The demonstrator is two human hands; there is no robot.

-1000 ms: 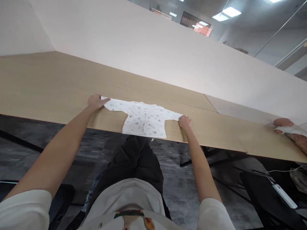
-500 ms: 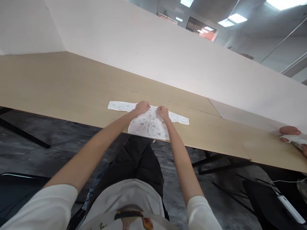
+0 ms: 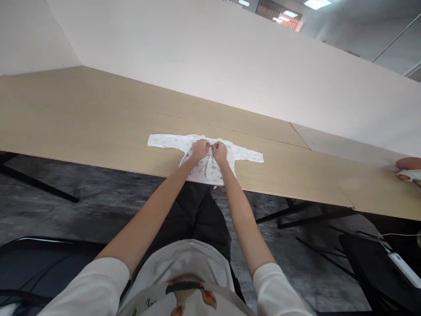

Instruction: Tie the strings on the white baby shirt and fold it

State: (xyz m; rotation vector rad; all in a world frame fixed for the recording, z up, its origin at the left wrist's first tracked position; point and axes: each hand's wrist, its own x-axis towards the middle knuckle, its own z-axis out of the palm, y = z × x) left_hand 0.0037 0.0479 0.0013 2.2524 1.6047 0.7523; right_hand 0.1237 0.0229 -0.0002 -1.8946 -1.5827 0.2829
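A small white baby shirt (image 3: 199, 172) with a scattered print lies spread on the wooden table (image 3: 108, 127), its sleeves stretched out to both sides and its hem at the table's front edge. My left hand (image 3: 200, 149) is closed on the upper front of the shirt, left of the centre opening. Right beside it, my right hand (image 3: 219, 152) pinches the other front edge, the fingertips of both hands almost meeting near the neckline. What exactly lies between the fingertips is too small to make out.
A white partition (image 3: 197, 57) rises behind the table. Black chairs stand at the lower left (image 3: 49, 267) and lower right, the right one carrying a white device (image 3: 404, 268) with a cable. At the far right edge, a person's hand (image 3: 408, 163) is by white cloth.
My hands have come closer together at the shirt's centre front, the left moving right. More of the shirt's shoulders shows now. The view has tilted slightly downward.
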